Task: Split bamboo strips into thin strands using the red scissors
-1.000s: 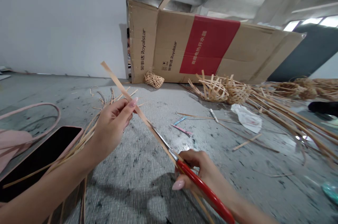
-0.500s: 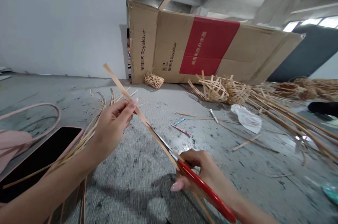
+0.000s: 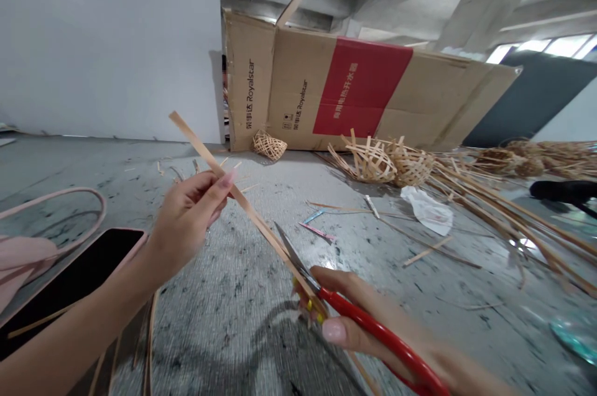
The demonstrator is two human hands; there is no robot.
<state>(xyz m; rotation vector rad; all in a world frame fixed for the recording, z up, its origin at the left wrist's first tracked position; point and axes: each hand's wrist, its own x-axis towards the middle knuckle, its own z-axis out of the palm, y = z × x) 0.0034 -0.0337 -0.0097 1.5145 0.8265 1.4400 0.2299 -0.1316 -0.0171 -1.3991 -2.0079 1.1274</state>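
My left hand (image 3: 186,216) pinches a flat, pale bamboo strip (image 3: 254,216) between thumb and fingers, near its upper end. The strip slants from upper left to lower right, above the table. Red-handled scissors (image 3: 368,323) are in my right hand (image 3: 375,298), their visible blade pointing up and left, close along the strip's right side. Right fingertips show under the strip, with something yellow (image 3: 310,304) on or by them that I cannot make out. The strip's lower end passes below the right hand.
Behind stands a large cardboard box (image 3: 293,79). A small woven piece (image 3: 269,145) and larger unfinished weaves (image 3: 373,160) lie before it. Long strips (image 3: 504,203) and white tissue (image 3: 429,209) are at right. A phone (image 3: 79,284) lies by my left forearm.
The scissors have shifted toward lower right, and the blade tip now sits apart from the strip. The yellow bit by my right fingers has come into view. My left hand keeps its pinch.
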